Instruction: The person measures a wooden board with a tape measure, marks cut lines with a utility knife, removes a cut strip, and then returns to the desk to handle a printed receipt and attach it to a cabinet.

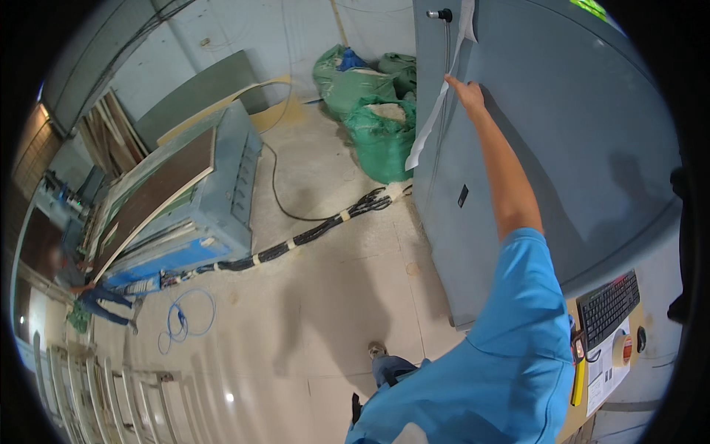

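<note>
Right now the right hand (467,95) is stretched far up and forward, arm fully extended in a blue sleeve (518,325), its fingers pinching the long white paper strip (433,118) that hangs down the corner edge of the tall grey cabinet (562,148). The strip runs from near the top of the cabinet, past the hand, and dangles loose below it. The left hand is out of view. Behind the strip sit green sacks (370,103) heaped on the dusty floor (325,281), and a bundle of black cables (310,233) snakes across that floor toward a blue-grey machine (214,192) on the left. Low on the right, a worktop (573,414) carries a black keyboard (608,305), a printed sheet and a roll of tape (623,348). Far left, another person (89,292) bends over.
</note>
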`<action>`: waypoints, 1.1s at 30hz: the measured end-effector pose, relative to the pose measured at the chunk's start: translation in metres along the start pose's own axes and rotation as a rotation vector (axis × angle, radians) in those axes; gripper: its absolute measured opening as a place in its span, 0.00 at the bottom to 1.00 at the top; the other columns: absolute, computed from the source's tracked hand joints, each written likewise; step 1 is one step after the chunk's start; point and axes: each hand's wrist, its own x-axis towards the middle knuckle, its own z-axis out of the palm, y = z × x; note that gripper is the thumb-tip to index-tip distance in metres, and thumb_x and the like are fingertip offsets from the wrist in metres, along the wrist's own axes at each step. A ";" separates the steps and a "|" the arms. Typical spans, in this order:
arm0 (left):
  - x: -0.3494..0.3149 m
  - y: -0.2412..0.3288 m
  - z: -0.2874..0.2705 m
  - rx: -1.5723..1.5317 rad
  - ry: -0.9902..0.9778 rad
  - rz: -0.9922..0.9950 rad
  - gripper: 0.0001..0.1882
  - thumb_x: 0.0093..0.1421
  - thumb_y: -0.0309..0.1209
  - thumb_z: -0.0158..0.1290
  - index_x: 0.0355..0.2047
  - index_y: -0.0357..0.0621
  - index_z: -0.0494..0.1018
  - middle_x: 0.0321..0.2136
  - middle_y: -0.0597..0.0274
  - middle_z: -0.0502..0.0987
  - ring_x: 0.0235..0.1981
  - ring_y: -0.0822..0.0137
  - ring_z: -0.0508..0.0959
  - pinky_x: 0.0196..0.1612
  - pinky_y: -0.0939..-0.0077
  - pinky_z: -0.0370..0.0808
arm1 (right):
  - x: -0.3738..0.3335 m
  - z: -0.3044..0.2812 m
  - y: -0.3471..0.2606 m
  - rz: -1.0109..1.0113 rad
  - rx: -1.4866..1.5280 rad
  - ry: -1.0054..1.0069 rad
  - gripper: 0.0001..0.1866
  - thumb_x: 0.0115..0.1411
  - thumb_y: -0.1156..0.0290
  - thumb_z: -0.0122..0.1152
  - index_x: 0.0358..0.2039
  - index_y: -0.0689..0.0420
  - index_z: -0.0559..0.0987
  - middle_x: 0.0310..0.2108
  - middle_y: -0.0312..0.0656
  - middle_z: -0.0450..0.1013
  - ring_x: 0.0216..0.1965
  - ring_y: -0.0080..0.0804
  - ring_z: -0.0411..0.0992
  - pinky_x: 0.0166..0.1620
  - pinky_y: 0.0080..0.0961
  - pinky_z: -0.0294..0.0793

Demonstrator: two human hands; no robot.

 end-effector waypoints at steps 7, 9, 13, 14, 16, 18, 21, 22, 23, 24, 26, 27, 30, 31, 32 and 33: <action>0.020 0.177 0.108 -0.096 -0.262 -0.027 0.12 0.66 0.36 0.52 0.34 0.39 0.79 0.27 0.60 0.80 0.28 0.68 0.78 0.30 0.75 0.75 | 0.104 0.030 -0.019 -0.002 0.077 0.135 0.47 0.55 0.48 0.71 0.62 0.74 0.69 0.61 0.59 0.70 0.64 0.50 0.69 0.63 0.39 0.68; 0.033 0.229 0.142 -0.057 -0.355 0.022 0.12 0.65 0.35 0.52 0.33 0.39 0.78 0.26 0.60 0.80 0.27 0.68 0.78 0.29 0.75 0.75 | 0.107 0.036 -0.017 -0.039 0.333 0.054 0.36 0.60 0.56 0.68 0.59 0.71 0.72 0.58 0.54 0.74 0.59 0.45 0.72 0.61 0.38 0.70; 0.081 0.343 0.187 0.050 -0.509 0.131 0.11 0.64 0.34 0.53 0.31 0.40 0.78 0.24 0.61 0.79 0.25 0.68 0.78 0.27 0.76 0.75 | 0.077 0.048 -0.015 0.010 0.727 0.004 0.21 0.67 0.66 0.62 0.56 0.64 0.75 0.52 0.45 0.78 0.52 0.38 0.76 0.56 0.38 0.73; 0.097 0.373 0.191 0.081 -0.541 0.155 0.11 0.64 0.34 0.53 0.30 0.41 0.77 0.24 0.61 0.79 0.24 0.68 0.77 0.26 0.76 0.75 | 0.067 0.051 -0.017 0.003 0.812 -0.001 0.21 0.67 0.66 0.62 0.57 0.64 0.75 0.52 0.45 0.77 0.53 0.38 0.76 0.56 0.39 0.73; 0.133 0.435 0.194 0.130 -0.556 0.191 0.10 0.64 0.34 0.53 0.30 0.41 0.77 0.23 0.61 0.79 0.23 0.68 0.77 0.25 0.76 0.75 | 0.036 0.051 -0.016 -0.014 0.794 -0.036 0.22 0.68 0.66 0.62 0.58 0.63 0.73 0.54 0.46 0.76 0.55 0.38 0.75 0.58 0.39 0.73; 0.171 0.503 0.196 0.166 -0.568 0.232 0.10 0.63 0.34 0.53 0.29 0.42 0.77 0.22 0.61 0.78 0.22 0.68 0.77 0.24 0.76 0.74 | 0.013 0.053 -0.021 -0.009 0.730 -0.011 0.22 0.68 0.66 0.61 0.59 0.63 0.73 0.55 0.46 0.76 0.56 0.37 0.75 0.59 0.39 0.72; 0.219 0.628 0.201 0.182 -0.579 0.380 0.09 0.63 0.33 0.53 0.27 0.43 0.76 0.21 0.61 0.78 0.20 0.68 0.76 0.22 0.77 0.74 | -0.025 0.058 -0.025 -0.044 0.701 0.011 0.21 0.69 0.66 0.61 0.58 0.62 0.74 0.54 0.45 0.76 0.55 0.35 0.75 0.61 0.36 0.71; 0.229 0.676 0.207 0.154 -0.573 0.438 0.09 0.62 0.33 0.54 0.27 0.43 0.76 0.20 0.61 0.78 0.19 0.68 0.76 0.21 0.77 0.74 | -0.038 0.062 -0.026 -0.040 0.695 0.034 0.20 0.69 0.66 0.61 0.57 0.62 0.75 0.54 0.45 0.76 0.55 0.34 0.75 0.61 0.36 0.71; 0.232 0.722 0.217 0.167 -0.497 0.447 0.09 0.62 0.33 0.54 0.26 0.43 0.76 0.20 0.62 0.78 0.18 0.68 0.76 0.20 0.77 0.74 | -0.050 0.066 -0.028 -0.048 0.685 0.031 0.20 0.69 0.66 0.61 0.57 0.62 0.75 0.54 0.44 0.77 0.54 0.32 0.75 0.58 0.33 0.73; 0.228 0.768 0.238 0.041 -0.431 0.415 0.07 0.63 0.32 0.54 0.29 0.43 0.76 0.21 0.61 0.77 0.18 0.70 0.76 0.17 0.81 0.69 | -0.060 0.069 -0.032 -0.032 0.649 0.046 0.20 0.68 0.66 0.61 0.57 0.62 0.76 0.53 0.44 0.77 0.53 0.31 0.76 0.58 0.32 0.73; 0.214 0.833 0.260 -0.048 -0.701 0.618 0.07 0.62 0.32 0.54 0.30 0.42 0.74 0.20 0.63 0.75 0.19 0.70 0.75 0.18 0.80 0.67 | -0.081 0.077 -0.037 0.042 0.580 0.080 0.19 0.68 0.66 0.62 0.56 0.62 0.77 0.51 0.43 0.78 0.51 0.30 0.77 0.56 0.30 0.75; 0.201 0.856 0.278 -0.035 -0.720 0.701 0.07 0.62 0.34 0.55 0.30 0.45 0.74 0.22 0.62 0.76 0.19 0.69 0.75 0.18 0.78 0.70 | -0.090 0.082 -0.040 0.061 0.559 0.090 0.18 0.67 0.66 0.63 0.54 0.61 0.78 0.49 0.42 0.79 0.48 0.28 0.77 0.54 0.28 0.76; 0.156 0.886 0.326 0.027 -0.817 0.849 0.07 0.61 0.36 0.55 0.30 0.46 0.74 0.23 0.66 0.75 0.21 0.72 0.74 0.23 0.80 0.69 | -0.115 0.095 -0.049 0.056 0.574 0.097 0.18 0.67 0.66 0.64 0.55 0.60 0.78 0.49 0.41 0.80 0.49 0.27 0.78 0.55 0.27 0.77; 0.144 0.888 0.335 0.158 -0.932 0.894 0.08 0.61 0.37 0.55 0.32 0.47 0.75 0.24 0.66 0.76 0.22 0.73 0.74 0.25 0.79 0.69 | -0.122 0.099 -0.051 0.072 0.567 0.101 0.20 0.66 0.66 0.66 0.55 0.60 0.78 0.49 0.40 0.79 0.48 0.27 0.78 0.55 0.27 0.77; 0.133 0.888 0.346 0.284 -1.099 0.954 0.09 0.62 0.38 0.55 0.33 0.47 0.75 0.25 0.66 0.77 0.24 0.73 0.75 0.26 0.79 0.70 | -0.128 0.104 -0.053 0.065 0.565 0.090 0.19 0.66 0.66 0.66 0.55 0.60 0.78 0.49 0.40 0.79 0.48 0.27 0.78 0.54 0.27 0.76; 0.123 0.878 0.356 0.280 -1.149 0.922 0.10 0.62 0.38 0.55 0.35 0.46 0.76 0.26 0.66 0.78 0.25 0.73 0.76 0.27 0.78 0.70 | -0.134 0.108 -0.055 0.065 0.559 0.093 0.19 0.66 0.67 0.66 0.54 0.60 0.79 0.48 0.40 0.79 0.47 0.27 0.77 0.54 0.27 0.76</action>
